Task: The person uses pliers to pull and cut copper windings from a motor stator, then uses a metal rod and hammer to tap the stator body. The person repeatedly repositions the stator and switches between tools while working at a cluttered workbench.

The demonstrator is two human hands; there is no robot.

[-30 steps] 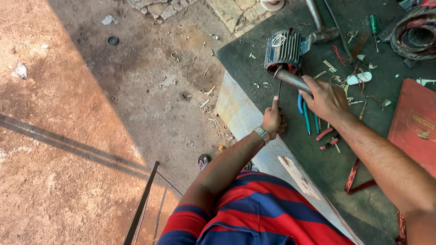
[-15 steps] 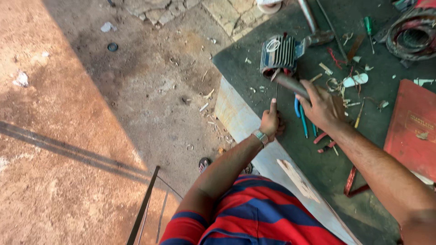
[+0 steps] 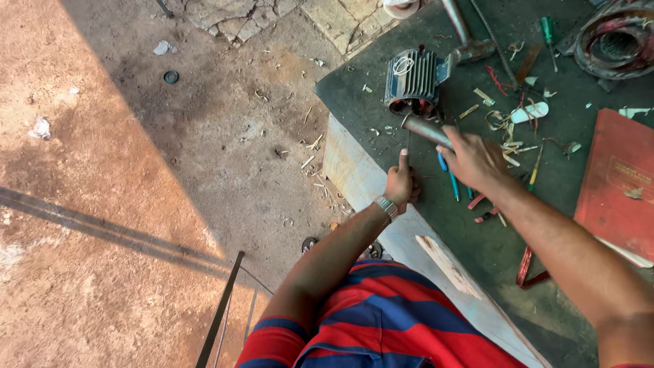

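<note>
Both hands over dark bench (image 3: 545,272): right hand (image 3: 477,160) grips metal pipe (image 3: 426,128), left hand (image 3: 400,184) fisted.

A flat red rectangular book or folder (image 3: 616,184) lay on the dark bench mat (image 3: 354,82) at the right edge of the view, its cover faintly stamped with lettering and a pale strip showing along its lower edge. It sat well apart from the finned motor housing (image 3: 412,82) and just right of the scattered hand tools. No other package, label, sign or screen could be made out; a small white oval piece (image 3: 530,112) lay near the middle of the mat, but whether it was a tag could not be told.
</note>
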